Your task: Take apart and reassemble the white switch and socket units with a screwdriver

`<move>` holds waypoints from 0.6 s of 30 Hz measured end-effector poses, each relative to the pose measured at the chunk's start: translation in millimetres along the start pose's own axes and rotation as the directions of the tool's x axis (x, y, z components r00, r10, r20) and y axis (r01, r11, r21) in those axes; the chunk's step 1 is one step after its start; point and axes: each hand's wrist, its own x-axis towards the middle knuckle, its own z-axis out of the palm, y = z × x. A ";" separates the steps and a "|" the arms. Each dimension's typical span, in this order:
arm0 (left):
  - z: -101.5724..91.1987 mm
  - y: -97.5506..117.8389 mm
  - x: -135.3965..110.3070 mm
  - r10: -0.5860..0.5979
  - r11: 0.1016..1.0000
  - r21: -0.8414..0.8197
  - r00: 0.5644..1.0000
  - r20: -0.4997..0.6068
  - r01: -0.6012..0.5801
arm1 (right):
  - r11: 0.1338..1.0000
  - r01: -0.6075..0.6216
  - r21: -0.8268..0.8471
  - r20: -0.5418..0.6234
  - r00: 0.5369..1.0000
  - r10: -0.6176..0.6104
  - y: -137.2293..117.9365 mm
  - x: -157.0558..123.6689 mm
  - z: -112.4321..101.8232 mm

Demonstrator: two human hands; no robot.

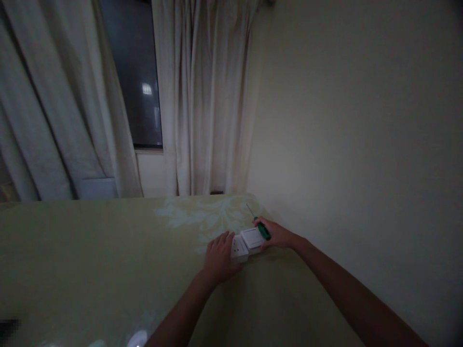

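Note:
A white wall socket box [238, 247] lies on the table, and my left hand [219, 256] is closed around its left side. Close against its right side sits a white wall switch box [252, 238] with a flat, plain face. My right hand [274, 233] grips a screwdriver [263, 229] with a green handle, its thin shaft pointing up and to the left. Fingers of that same hand also touch the right edge of the switch box. Part of each box is hidden by the hand beside it.
The table [108, 250] has a pale leaf pattern near its far edge. A plain wall [354, 120] rises at the right. Long curtains [213, 96] hang behind, beside a dark window [135, 72]. A round white object [137, 339] shows at the bottom edge.

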 end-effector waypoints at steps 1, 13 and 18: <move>1.5 -0.8 3.8 0.000 1.000 0.006 1.000 0.012 0.000 | 1.000 0.001 -0.005 0.025 1.000 -0.001 1.9 3.1 0.6; 1.2 -15.5 13.1 -0.051 0.996 0.067 0.999 0.010 0.050 | 0.999 -0.052 0.004 0.137 0.989 0.051 -5.9 5.2 8.3; -27.1 -76.9 -7.7 -0.158 0.981 0.108 0.987 -0.026 0.159 | 0.998 -0.057 0.019 0.147 0.988 0.054 -29.4 -9.9 18.2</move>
